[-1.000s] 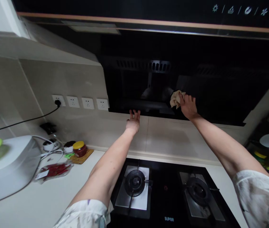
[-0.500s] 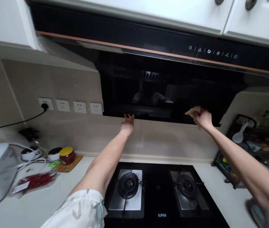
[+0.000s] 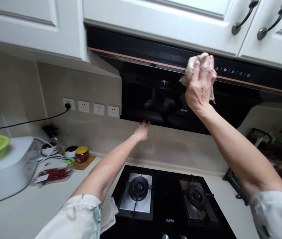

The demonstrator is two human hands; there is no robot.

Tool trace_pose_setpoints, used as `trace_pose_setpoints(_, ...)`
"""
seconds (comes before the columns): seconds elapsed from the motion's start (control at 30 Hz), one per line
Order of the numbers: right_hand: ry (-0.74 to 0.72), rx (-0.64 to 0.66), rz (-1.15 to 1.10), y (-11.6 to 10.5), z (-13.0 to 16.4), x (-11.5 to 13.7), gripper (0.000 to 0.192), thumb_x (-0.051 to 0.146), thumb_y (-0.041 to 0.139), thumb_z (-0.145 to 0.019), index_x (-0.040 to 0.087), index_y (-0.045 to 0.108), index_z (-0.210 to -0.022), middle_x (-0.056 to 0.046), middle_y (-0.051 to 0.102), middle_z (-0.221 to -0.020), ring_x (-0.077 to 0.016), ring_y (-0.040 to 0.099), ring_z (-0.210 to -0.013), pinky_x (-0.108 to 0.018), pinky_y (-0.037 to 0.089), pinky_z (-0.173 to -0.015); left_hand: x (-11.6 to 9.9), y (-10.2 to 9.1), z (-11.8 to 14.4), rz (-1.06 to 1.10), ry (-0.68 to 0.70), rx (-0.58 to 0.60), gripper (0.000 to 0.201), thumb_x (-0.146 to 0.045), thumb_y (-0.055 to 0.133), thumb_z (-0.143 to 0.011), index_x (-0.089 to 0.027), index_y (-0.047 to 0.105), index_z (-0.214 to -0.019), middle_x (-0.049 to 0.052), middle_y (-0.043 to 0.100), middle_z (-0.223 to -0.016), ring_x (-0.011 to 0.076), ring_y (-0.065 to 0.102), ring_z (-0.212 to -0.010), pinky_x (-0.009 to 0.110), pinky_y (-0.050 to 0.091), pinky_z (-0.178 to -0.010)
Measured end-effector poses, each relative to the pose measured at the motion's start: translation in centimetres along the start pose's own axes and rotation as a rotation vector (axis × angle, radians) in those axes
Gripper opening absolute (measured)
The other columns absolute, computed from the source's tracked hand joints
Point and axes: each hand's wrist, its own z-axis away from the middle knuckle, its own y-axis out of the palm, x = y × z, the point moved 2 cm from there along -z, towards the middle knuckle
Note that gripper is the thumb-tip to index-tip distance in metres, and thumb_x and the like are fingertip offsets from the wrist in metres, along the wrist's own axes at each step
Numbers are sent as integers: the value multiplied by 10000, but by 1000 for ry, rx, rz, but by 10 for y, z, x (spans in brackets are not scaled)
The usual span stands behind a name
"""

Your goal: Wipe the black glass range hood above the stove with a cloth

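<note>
A right hand [image 3: 200, 88] presses a bunched beige cloth [image 3: 193, 66] against the range hood [image 3: 156, 96] control strip, upper centre of the frame, apparently mid-wipe; the left hand [image 3: 142, 131], open and flat, braces at the hood's lower edge. Continuing rightward likely calls for keeping below the white cabinets [image 3: 156, 20], whose handles [image 3: 242, 21] overhang the strip; the gas hob [image 3: 166, 202] lies beneath both arms.

White cupboards [image 3: 156, 16] with dark curved handles [image 3: 243, 21] hang above. The beige tiled wall [image 3: 14, 89] carries a row of sockets [image 3: 91, 108], one with a black cable [image 3: 26, 122]. A pale desk [image 3: 29, 212] surrounds a black two-burner hob [image 3: 167, 202].
</note>
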Motion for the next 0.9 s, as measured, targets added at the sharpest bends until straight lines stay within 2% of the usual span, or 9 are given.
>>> trace_pose_setpoints(0.1,-120,26,-150,6,-24,69,707,207,42,-1106,104,385,-1716,-223,236,-1703,-375,184,-1681,-711,298,-1284,7,11,26,35,59,81,911,-272,754,-952,-113,320,-1736,267,180,-1789,455,221,-1658,472,365,-1304)
trace_pose_setpoints(0.17,-201,41,-253,4,-42,119,690,202,82,-1104,102,363,-1727,-214,268,-1691,-363,156,-1694,-695,308,-1300,14,20,43,51,74,143,782,-290,738,-967,-127,445,-1674,257,259,-1767,432,323,-1627,457,388,-1292)
trace_pose_setpoints(0.3,-328,126,-288,-8,-76,207,688,148,71,-1087,66,357,-1709,-184,348,-1652,-293,189,-1695,-580,314,-1359,26,35,77,80,59,226,641,-314,705,-976,-176,559,-1585,219,352,-1727,404,510,-1517,474,488,-1218)
trace_pose_setpoints(0.4,-453,178,-246,-19,-90,250,696,120,6,-1080,19,316,-1694,-152,393,-1629,-239,192,-1690,-500,281,-1377,29,40,98,104,78,244,621,-301,712,-966,-159,590,-1558,217,377,-1705,371,546,-1492,448,469,-1246)
trace_pose_setpoints(0.47,-527,180,-236,-23,-93,265,686,105,-26,-1079,-17,299,-1672,-145,410,-1619,-224,196,-1681,-497,266,-1371,28,42,109,119,101,254,613,-274,702,-978,-140,588,-1565,222,410,-1686,328,549,-1499,399,440,-1273)
trace_pose_setpoints(0.53,-577,168,-240,-24,-93,268,675,94,-34,-1082,-43,343,-1626,-140,425,-1609,-221,221,-1667,-486,268,-1369,28,43,118,129,115,268,597,-254,686,-991,-128,594,-1567,218,454,-1661,288,549,-1507,348,428,-1278)
trace_pose_setpoints(0.63,-622,149,-275,-20,-88,250,674,101,-12,-1090,-34,487,-1522,-129,461,-1580,-213,278,-1649,-449,306,-1372,28,45,125,132,116,284,581,-237,681,-988,-108,624,-1552,216,525,-1610,281,556,-1505,318,421,-1278)
trace_pose_setpoints(0.73,-606,146,-340,-15,-77,211,731,168,-32,-1102,35,579,-1479,-130,475,-1572,-226,274,-1660,-484,359,-1350,30,44,127,131,110,279,548,-229,680,-977,-114,675,-1512,207,606,-1528,296,617,-1441,325,451,-1258)
trace_pose_setpoints(0.9,-504,219,-385,-16,-58,122,679,292,19,-1158,142,442,-1668,-146,421,-1613,-254,220,-1685,-582,414,-1296,34,26,122,147,112,201,500,-218,652,-986,-103,717,-1468,214,636,-1465,306,658,-1371,340,485,-1232)
